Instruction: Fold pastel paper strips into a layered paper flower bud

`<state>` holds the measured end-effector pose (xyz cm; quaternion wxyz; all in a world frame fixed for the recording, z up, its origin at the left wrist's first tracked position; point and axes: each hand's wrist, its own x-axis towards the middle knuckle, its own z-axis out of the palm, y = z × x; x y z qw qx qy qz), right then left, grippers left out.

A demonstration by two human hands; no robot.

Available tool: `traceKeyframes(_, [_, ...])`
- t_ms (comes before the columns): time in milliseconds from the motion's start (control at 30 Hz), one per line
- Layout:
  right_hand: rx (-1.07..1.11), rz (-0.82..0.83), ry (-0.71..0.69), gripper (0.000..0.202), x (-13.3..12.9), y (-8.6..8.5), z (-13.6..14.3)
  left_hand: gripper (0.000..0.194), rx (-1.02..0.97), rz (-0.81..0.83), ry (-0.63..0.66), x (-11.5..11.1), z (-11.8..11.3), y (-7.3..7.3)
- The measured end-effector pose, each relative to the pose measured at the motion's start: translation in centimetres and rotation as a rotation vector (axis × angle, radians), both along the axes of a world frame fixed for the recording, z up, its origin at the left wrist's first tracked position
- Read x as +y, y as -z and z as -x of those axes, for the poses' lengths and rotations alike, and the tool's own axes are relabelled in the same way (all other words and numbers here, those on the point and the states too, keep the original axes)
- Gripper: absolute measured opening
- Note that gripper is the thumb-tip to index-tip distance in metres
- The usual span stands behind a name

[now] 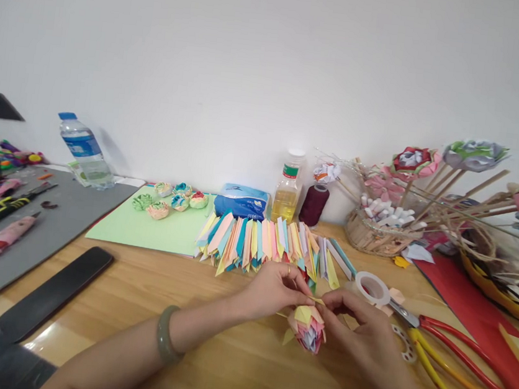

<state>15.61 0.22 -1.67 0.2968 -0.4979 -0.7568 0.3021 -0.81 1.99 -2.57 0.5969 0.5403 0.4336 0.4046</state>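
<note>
My left hand (276, 290), with a bangle on the wrist, pinches a small piece of yellow paper (317, 301) by its left end. My right hand (360, 321) has its thumb and fingertips closed on the other side of that piece. Just below the fingertips hangs a folded paper flower (308, 330) in pink, yellow and lilac, its head tilted down toward me. Whether the fingers also grip the flower's base is hidden. Behind my left hand lies a long row of folded coloured paper pieces (249, 240).
Right of my hands lie a roll of tape (372, 288) and large scissors (462, 349) with red and yellow handles. A basket (379, 236) of paper flowers stands at the back right. Bottle of yellow liquid (287, 188), thread spool (314, 205), tissue pack (242, 202), black phone-like slab (56, 293).
</note>
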Motion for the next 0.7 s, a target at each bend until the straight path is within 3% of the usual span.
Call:
traceKeyframes(67, [0.000,-0.036,0.020,0.019,0.0,0.1,-0.1,0.016,0.036,-0.027,-0.013,0.0,0.1,-0.1])
traceKeyframes(267, [-0.002,-0.121,0.024,0.015,0.0,0.3,-0.2,0.016,-0.022,0.117,0.129,0.3,0.4,-0.3])
traceKeyframes(533, [-0.068,-0.375,0.001,0.006,-0.2,0.3,-0.3,0.008,0.148,-0.096,0.043,-0.1,0.6,0.8])
traceKeyframes(633, [-0.084,-0.442,-0.001,0.008,-0.1,0.2,-0.6,0.015,0.135,-0.086,0.046,-0.1,0.9,0.1])
traceKeyframes(700, [-0.095,-0.483,-0.001,0.010,0.0,0.2,-0.8,0.031,0.068,-0.026,0.162,-0.1,1.0,-0.8])
